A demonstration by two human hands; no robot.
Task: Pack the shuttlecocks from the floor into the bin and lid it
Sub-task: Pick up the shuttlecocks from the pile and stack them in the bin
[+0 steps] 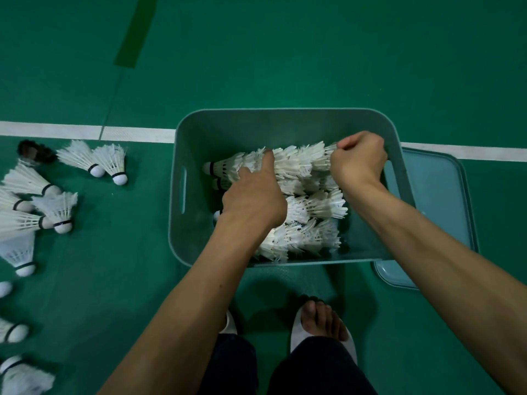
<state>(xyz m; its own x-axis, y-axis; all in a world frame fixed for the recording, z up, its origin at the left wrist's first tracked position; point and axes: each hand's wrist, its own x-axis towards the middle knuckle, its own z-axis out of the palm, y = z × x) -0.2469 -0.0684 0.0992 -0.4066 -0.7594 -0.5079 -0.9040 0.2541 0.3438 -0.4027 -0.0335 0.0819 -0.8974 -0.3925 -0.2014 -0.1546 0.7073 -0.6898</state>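
A teal plastic bin (199, 129) stands on the green court floor in front of me. Inside it lie rows of stacked white shuttlecocks (316, 206). Both my hands are down in the bin on the top row (302, 161). My left hand (253, 195) grips the row near its cork end, index finger stretched along the feathers. My right hand (359, 161) pinches the feathered end of the same row by the bin's right wall. Loose shuttlecocks (57, 209) lie scattered on the floor to the left. The bin's lid (436, 195) lies flat on the floor, partly under the bin's right side.
A white court line (85, 132) runs across the floor behind the bin. One dark-feathered shuttlecock (35, 152) lies at the far left. My feet in white slippers (325, 329) stand just in front of the bin.
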